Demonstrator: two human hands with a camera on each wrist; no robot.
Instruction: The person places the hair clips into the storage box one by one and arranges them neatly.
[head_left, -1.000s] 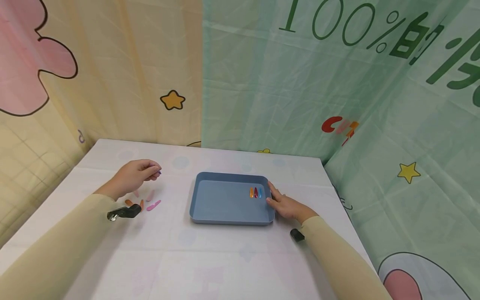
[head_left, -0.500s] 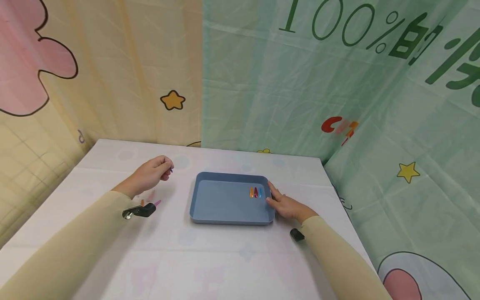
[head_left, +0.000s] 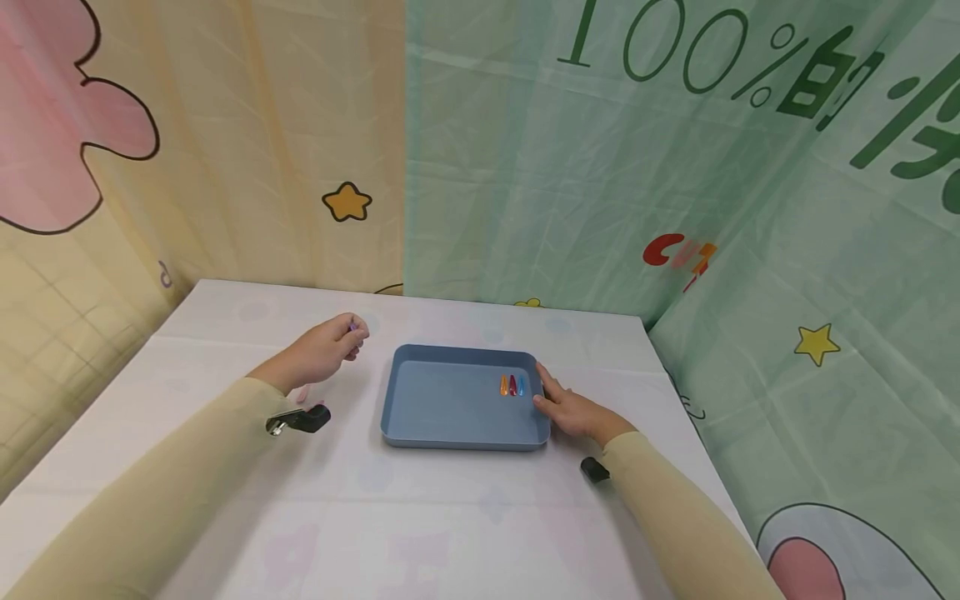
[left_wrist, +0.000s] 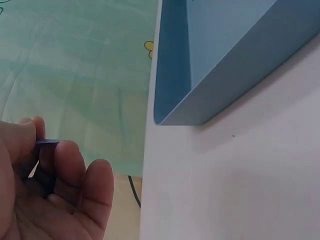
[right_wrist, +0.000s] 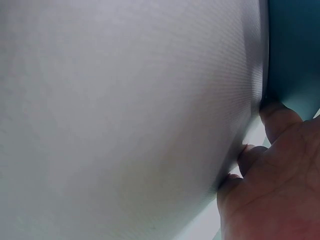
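My left hand [head_left: 322, 352], left of the tray and above the table, pinches a small purple hair clip [head_left: 352, 327] between thumb and fingers. In the left wrist view only a thin edge of that purple clip [left_wrist: 48, 141] shows. The blue-grey tray [head_left: 450, 417] lies flat, with an orange hair clip [head_left: 504, 385], a red one [head_left: 513, 385] and a blue one [head_left: 521, 385] side by side near its right end. My right hand [head_left: 573, 410] rests against the tray's right side, its fingers fairly straight. In the right wrist view the fingertips [right_wrist: 280, 120] touch the tray's outer wall.
Pink hair clips [head_left: 303, 394] lie on the white-covered table [head_left: 420, 517], partly hidden behind my left wrist. Printed curtains [head_left: 525, 167] stand behind the table and along its sides. A black wrist-camera mount [head_left: 300, 418] juts from my left sleeve.
My left hand has moved right, toward the tray, carrying the purple hair clip. Its forearm now covers the orange clips on the table. My right hand and the tray have stayed put.
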